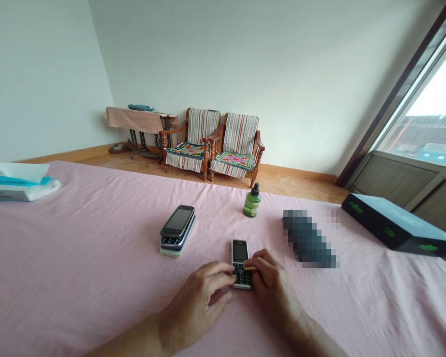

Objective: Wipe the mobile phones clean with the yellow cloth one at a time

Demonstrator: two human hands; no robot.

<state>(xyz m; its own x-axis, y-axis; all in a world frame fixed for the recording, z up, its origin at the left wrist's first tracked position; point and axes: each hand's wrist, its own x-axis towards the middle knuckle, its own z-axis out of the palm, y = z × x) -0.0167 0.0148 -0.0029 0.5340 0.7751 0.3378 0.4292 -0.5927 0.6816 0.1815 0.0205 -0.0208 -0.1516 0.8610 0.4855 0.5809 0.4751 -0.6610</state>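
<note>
Phone (241, 263) lies between outstretched left hand (200, 292) and right hand (273, 282) pinching stick (250, 268).

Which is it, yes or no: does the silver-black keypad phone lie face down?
No, the phone lies with screen and keypad facing up.

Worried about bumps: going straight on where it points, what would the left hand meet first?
The oblong black-and-silver keypad phone: the left hand reaches its left edge, though exact contact is unclear. Beyond, probably the right hand.
</note>
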